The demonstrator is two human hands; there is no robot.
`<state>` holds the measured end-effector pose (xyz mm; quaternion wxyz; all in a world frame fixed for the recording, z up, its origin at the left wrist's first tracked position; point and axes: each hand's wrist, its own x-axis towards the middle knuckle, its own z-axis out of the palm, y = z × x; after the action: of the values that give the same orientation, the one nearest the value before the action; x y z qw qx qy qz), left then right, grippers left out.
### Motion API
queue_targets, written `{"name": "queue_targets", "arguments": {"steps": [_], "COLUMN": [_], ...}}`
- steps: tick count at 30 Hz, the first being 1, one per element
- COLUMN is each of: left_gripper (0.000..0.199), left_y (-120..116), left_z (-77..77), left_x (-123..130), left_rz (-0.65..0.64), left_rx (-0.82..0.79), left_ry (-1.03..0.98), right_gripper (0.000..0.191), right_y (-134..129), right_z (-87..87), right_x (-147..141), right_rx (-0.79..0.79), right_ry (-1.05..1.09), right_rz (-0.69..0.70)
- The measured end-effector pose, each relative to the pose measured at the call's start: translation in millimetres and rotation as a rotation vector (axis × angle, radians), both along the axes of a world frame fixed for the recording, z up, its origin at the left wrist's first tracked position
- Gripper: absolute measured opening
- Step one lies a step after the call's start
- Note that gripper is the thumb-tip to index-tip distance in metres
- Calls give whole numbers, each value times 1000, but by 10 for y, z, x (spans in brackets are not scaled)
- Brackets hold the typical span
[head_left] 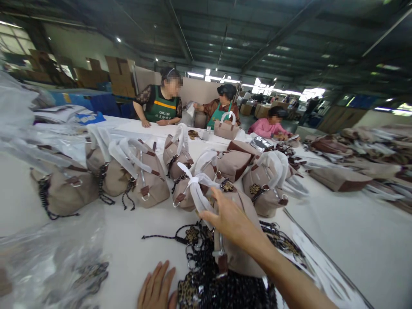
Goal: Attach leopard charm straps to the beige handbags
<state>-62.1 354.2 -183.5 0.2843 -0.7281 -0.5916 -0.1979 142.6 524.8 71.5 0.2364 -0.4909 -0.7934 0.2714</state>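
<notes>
My right hand (225, 214) reaches across the front of the table, its thumb and fingers around the white-wrapped handle (201, 197) of a beige handbag (244, 253). This bag has brown trim and a metal ring, and my forearm covers part of it. Beneath and beside it lies a heap of black braided cords (225, 289) with leopard-print charms (192, 234). Lower down, my left hand (157, 287) rests flat on the white table (125, 240), fingers stretched out, left of the cord heap. It holds nothing.
Several beige handbags (151, 180) with wrapped handles stand beyond my hands. Clear plastic bags (48, 257) cover the left front. More bags (341, 178) pile up at right. Behind the table are co-workers, one in a green apron (164, 107) and another in a pink top (265, 128).
</notes>
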Motion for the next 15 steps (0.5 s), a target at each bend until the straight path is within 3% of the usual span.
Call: {"name": "queue_targets", "arguments": {"steps": [4, 7, 11, 15], "left_gripper": [34, 34, 32, 34], "left_y": [-33, -86, -120, -144], "left_z": [133, 210, 213, 310], "left_x": [96, 179, 215, 237], "left_rz": [15, 45, 40, -35], "left_rx": [-16, -44, -100, -114], "left_ry": [-72, -162, -320, -580], "right_gripper": [17, 27, 38, 44], "right_y": [111, 80, -237, -971], "right_z": [-197, -219, 60, 526], "right_x": [-243, -97, 333, 684], "right_rx": [-268, -210, 35, -16], "right_ry": [30, 123, 400, 751], "right_rz": [127, 50, -219, -199]}}
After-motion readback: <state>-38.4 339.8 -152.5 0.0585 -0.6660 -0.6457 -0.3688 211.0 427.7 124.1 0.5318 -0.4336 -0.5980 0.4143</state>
